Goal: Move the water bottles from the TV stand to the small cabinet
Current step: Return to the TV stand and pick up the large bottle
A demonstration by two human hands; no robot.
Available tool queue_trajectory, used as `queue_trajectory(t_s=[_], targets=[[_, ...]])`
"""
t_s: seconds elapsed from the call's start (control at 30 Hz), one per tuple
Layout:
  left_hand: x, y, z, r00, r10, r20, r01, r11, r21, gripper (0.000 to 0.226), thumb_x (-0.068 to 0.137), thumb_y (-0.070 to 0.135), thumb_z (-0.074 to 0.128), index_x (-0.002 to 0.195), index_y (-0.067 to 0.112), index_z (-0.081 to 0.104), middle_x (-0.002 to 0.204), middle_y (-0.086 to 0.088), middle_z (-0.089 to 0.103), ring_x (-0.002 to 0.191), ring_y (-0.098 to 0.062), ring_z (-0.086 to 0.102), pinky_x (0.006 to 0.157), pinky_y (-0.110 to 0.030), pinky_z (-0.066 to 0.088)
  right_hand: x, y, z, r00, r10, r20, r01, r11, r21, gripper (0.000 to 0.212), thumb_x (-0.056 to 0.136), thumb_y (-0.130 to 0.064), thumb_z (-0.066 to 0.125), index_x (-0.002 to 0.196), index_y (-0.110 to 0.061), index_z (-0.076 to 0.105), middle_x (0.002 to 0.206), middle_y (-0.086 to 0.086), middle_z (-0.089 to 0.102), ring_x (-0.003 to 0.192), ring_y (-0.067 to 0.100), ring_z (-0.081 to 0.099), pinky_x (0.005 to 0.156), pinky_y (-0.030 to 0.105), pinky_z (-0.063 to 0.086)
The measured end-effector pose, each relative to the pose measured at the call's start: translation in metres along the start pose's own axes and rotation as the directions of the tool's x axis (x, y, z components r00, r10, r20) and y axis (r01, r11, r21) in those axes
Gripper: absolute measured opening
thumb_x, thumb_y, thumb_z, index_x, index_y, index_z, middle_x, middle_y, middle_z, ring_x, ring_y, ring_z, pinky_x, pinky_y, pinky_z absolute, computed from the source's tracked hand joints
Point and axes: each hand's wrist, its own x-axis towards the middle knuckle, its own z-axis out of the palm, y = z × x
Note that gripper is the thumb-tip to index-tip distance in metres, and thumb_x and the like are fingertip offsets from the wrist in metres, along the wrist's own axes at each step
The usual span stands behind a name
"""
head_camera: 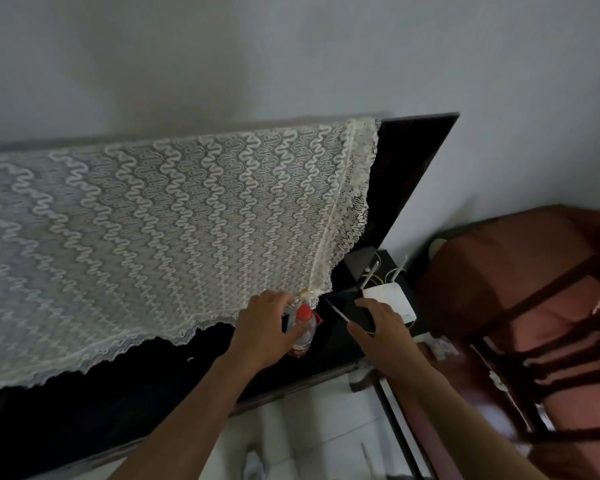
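I see both bare forearms reaching forward, my left hand (pixel 269 327) curled with fingers bent as if gripping, my right hand (pixel 381 327) loosely open, fingers spread and slightly bent.

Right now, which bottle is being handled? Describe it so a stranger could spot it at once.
Find the TV draped in a lace cloth. Below the cloth's lower right corner, on the dark TV stand, stands a clear bottle with the left hand around it. Its red cap sets it apart from the white router to its right.
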Motion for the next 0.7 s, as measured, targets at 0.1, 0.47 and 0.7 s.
queue_trajectory(t_s=[0.1, 0.47, 0.7], targets=[[0.012, -0.019, 0.007, 0.997, 0.016, 0.076, -0.015, 1.000, -0.015, 0.057, 0.086, 0.063, 0.058, 0.129, 0.025, 0.056, 0.126, 0.001, 0.058, 0.117, -0.022, 0.053, 0.096, -0.041, 0.047, 0.012, -0.009, 0.014, 0.999, 0.037, 0.026, -0.037, 0.999, -0.022, 0.051, 0.093, -0.044, 0.057, 0.139, -0.028, 0.044, 0.144, 0.002, 0.046, 0.129, 0.025, 0.043, 0.106, 0.046, 0.039], [0.050, -0.053, 0.031, 0.970, 0.040, 0.242, -0.033, 0.999, -0.032, 0.057, 0.088, 0.052, 0.068, 0.134, 0.022, 0.053, 0.135, -0.002, 0.055, 0.124, -0.021, 0.048, 0.100, -0.036, 0.045, 0.026, 0.005, 0.046, 0.977, 0.202, 0.071, -0.203, 0.979, 0.004, 0.052, 0.093, -0.045, 0.056, 0.141, -0.028, 0.043, 0.148, 0.002, 0.042, 0.133, 0.027, 0.040, 0.106, 0.047, 0.039], [0.071, -0.073, 0.064, 0.953, 0.040, 0.301, -0.022, 0.998, -0.064, 0.058, 0.085, 0.046, 0.074, 0.133, 0.019, 0.053, 0.131, -0.003, 0.055, 0.119, -0.020, 0.053, 0.097, -0.033, 0.046, 0.038, 0.015, 0.061, 0.974, 0.216, 0.071, -0.218, 0.976, 0.017, 0.052, 0.095, -0.043, 0.055, 0.142, -0.026, 0.043, 0.149, 0.003, 0.041, 0.132, 0.026, 0.041, 0.105, 0.045, 0.039]])
